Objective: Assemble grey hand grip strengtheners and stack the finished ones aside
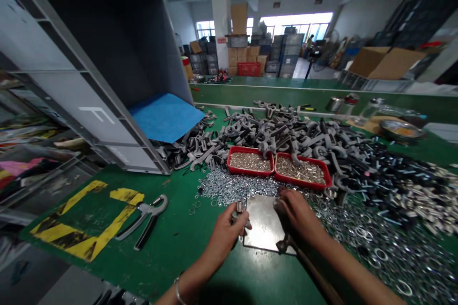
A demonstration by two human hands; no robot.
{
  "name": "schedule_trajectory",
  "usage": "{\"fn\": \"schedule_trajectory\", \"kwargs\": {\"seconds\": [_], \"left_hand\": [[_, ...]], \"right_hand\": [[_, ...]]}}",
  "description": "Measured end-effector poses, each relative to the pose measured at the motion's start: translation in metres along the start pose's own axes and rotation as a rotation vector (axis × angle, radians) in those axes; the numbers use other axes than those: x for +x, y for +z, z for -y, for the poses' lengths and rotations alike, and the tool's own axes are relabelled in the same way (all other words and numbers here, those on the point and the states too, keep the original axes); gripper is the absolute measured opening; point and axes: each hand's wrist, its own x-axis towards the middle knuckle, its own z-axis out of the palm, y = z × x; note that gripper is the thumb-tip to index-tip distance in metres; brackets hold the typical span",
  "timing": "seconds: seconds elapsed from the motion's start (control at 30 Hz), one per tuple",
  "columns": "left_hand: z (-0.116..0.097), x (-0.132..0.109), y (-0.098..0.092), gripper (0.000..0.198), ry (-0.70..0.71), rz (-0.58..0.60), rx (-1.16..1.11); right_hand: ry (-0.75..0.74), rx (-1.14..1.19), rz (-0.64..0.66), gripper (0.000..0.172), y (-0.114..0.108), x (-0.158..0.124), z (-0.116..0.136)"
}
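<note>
Two red trays (250,172) sit beyond our metal plate (261,224); beside its left edge our left grip (226,225) clamps a threaded metal part (239,207). We cannot tell whether our right grip (296,210), by the far right corner, holds anything.

Cardboard boxes (232,53) stand just right of white pillar (219,0), grey crates (198,64) just left, open carton (384,63) sits far right.

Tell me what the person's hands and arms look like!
The left hand and right hand wear no gloves. A thin, pale, shiny bracelet circles the left wrist. No sleeves show on either forearm.
</note>
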Motion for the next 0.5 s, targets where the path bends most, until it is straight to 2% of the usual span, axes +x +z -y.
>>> {"fn": "schedule_trajectory", "kwargs": {"seconds": [0.07, 0.1, 0.17, 0.23, 0.3, 0.37, 0.5], "left_hand": [[-0.004, 0.001, 0.009, 0.028, 0.046, -0.091, 0.016], [-0.006, 0.002, 0.015, 0.028, 0.078, -0.101, 0.017], [-0.011, 0.002, 0.028, 0.028, 0.16, -0.072, 0.028], [-0.015, 0.002, 0.038, 0.028, 0.256, -0.027, 0.053], [-0.017, 0.0, 0.044, 0.026, 0.317, 0.008, 0.086], [-0.015, -0.003, 0.047, 0.026, 0.315, 0.013, 0.128], [-0.007, -0.011, 0.045, 0.026, 0.246, -0.075, 0.163]], "right_hand": [[0.117, 0.226, 0.015, 0.02, 0.002, -0.022, 0.02], [0.228, 0.456, 0.038, 0.022, 0.005, -0.032, 0.031], [0.427, 0.925, 0.074, 0.027, 0.012, -0.048, 0.051], [0.525, 1.233, 0.073, 0.03, 0.019, -0.055, 0.064], [0.542, 1.365, 0.068, 0.026, 0.025, -0.057, 0.069], [0.542, 1.437, 0.097, 0.027, 0.029, -0.056, 0.068], [0.55, 1.462, 0.162, 0.027, 0.033, -0.056, 0.067]]}}
